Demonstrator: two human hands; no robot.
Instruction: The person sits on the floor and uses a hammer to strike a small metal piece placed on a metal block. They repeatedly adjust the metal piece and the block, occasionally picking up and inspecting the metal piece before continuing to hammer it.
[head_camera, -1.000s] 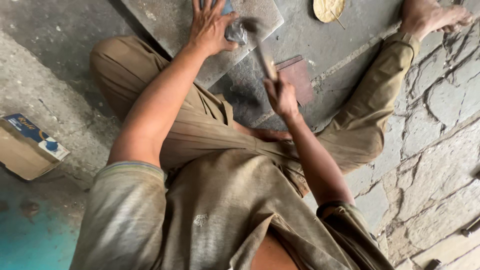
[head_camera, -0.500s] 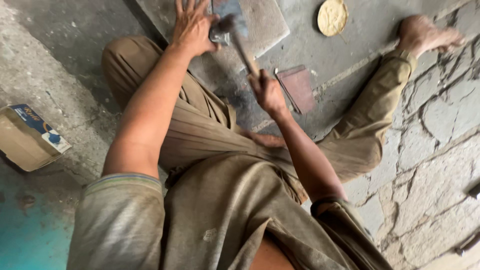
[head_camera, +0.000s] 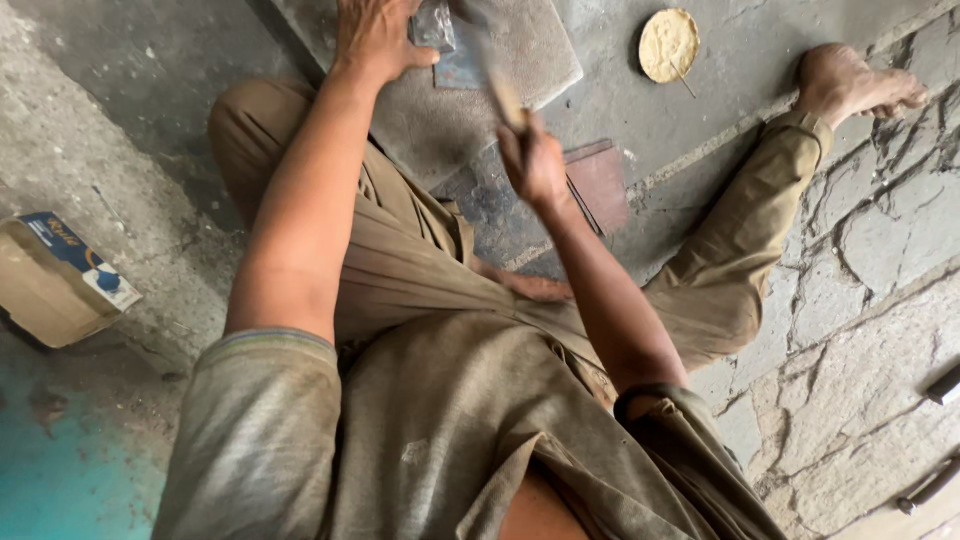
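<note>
While the person sits on the stone floor (head_camera: 860, 330), the head view shows the left hand (head_camera: 375, 38) pressing its fingers down on a small grey metal piece (head_camera: 440, 35) lying on a flat stone slab (head_camera: 535, 55). Just right of it, the right hand (head_camera: 532, 160) has its fingers clenched round the wooden handle of a hammer (head_camera: 500, 85), blurred above the slab. A round yellowish disc (head_camera: 668, 44) lies well apart.

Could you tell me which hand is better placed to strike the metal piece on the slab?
The right hand: it grips the hammer handle above the slab, while the left hand pins the metal piece.
</note>
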